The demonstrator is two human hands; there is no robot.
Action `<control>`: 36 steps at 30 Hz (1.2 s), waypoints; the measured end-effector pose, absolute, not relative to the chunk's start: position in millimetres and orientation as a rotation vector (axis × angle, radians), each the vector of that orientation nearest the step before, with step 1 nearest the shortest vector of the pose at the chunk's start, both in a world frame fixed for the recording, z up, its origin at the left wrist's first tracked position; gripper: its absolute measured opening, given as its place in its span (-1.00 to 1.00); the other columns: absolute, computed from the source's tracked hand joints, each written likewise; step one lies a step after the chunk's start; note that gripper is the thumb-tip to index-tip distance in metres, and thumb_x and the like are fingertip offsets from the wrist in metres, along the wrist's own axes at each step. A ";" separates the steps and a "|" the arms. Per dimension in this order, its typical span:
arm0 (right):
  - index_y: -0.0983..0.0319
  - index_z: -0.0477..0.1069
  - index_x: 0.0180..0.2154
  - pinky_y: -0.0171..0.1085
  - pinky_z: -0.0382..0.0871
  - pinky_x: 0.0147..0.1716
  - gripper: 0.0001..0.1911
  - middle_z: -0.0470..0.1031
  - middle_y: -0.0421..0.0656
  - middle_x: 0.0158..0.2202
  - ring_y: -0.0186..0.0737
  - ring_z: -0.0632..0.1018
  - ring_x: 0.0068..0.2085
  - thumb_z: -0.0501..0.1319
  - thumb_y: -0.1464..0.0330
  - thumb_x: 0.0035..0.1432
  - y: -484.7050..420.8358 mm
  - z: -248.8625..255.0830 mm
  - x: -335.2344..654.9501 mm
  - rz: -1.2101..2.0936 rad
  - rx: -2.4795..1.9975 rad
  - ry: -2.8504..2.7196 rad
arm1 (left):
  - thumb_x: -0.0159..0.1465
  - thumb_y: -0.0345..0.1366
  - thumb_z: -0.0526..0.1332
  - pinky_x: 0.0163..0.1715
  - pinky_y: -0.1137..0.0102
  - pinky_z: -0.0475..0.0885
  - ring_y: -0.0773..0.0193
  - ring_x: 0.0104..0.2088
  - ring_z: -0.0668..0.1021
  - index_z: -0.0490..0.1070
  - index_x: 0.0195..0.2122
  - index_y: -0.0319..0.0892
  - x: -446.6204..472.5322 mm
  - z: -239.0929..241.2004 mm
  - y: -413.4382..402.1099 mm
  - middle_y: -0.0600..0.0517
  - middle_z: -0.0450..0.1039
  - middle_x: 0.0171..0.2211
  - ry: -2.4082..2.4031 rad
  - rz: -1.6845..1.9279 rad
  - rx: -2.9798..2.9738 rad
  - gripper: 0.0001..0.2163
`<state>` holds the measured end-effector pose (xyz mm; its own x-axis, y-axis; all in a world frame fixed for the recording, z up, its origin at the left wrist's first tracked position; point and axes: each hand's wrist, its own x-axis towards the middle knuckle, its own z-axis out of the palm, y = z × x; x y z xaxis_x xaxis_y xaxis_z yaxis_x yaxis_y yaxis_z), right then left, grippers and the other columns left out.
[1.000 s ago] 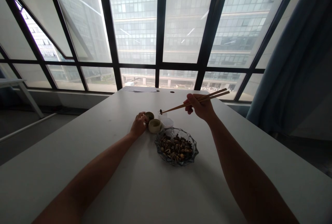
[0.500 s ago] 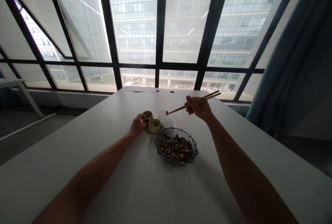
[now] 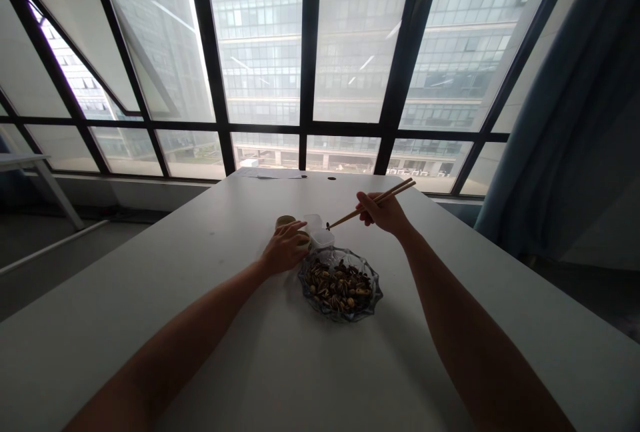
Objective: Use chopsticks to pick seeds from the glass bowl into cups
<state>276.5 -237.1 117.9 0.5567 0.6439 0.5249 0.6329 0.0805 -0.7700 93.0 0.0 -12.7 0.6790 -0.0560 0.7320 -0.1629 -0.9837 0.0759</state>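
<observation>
My right hand [image 3: 381, 211] is closed round a pair of wooden chopsticks [image 3: 373, 204]. Their tips pinch a small dark piece just above a small clear plastic container [image 3: 321, 239]. My left hand [image 3: 285, 247] lies over the nearer of two small ceramic cups, fingers stretched across it and hiding most of it. The farther cup [image 3: 285, 221] shows just behind my fingers. A scalloped glass dish [image 3: 367, 305] heaped with mixed seeds and nuts sits right in front of the container, between my forearms.
Everything rests on a white table [image 3: 210, 345]. A sheet of paper [image 3: 273, 173] lies at its far edge near a dark round hole. Large windows stand beyond, a blue curtain [image 3: 565, 119] hangs at right, another table [image 3: 25, 160] is at far left.
The chopstick tips have come down and to the right, from above the cups to over the clear container. My left hand has shifted right from the farther cup onto the nearer one.
</observation>
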 end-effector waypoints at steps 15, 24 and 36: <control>0.30 0.51 -0.52 -0.40 0.30 -0.72 -0.31 0.47 -0.12 -0.68 -0.35 0.45 -0.70 0.23 -0.25 0.04 -237.6 117.3 278.3 0.017 -1.605 -1.126 | 0.38 -0.32 0.09 0.32 -0.04 0.12 0.04 0.29 0.34 0.42 0.16 0.00 95.4 -7.6 -12.2 -0.08 0.35 0.28 -0.259 1.034 3.005 -0.65; 0.31 0.52 -0.52 -0.39 0.32 -0.72 -0.32 0.48 -0.11 -0.67 -0.34 0.46 -0.69 0.25 -0.23 0.05 -237.4 116.2 279.2 0.031 -1.601 -1.121 | 0.38 -0.24 0.16 0.27 -0.02 0.21 0.06 0.18 0.45 0.54 -0.14 -0.06 101.4 -4.9 -12.2 -0.07 0.51 0.09 -0.207 1.129 2.973 -0.84; 0.29 0.53 -0.51 -0.37 0.33 -0.73 -0.36 0.48 -0.14 -0.68 -0.34 0.45 -0.70 0.27 -0.20 0.07 -237.9 119.9 276.1 0.042 -1.468 -1.115 | 0.41 -0.33 0.10 0.27 -0.02 0.28 0.08 0.19 0.45 0.54 -0.24 -0.08 102.9 -7.6 -13.5 -0.06 0.48 0.15 -0.208 1.207 2.950 -0.79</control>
<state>276.1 -237.9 119.9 0.5351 0.6332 0.5593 0.5894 0.1944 -0.7841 102.9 -13.5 -7.6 0.7060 -0.1403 0.6942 -0.1003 -0.9901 -0.0981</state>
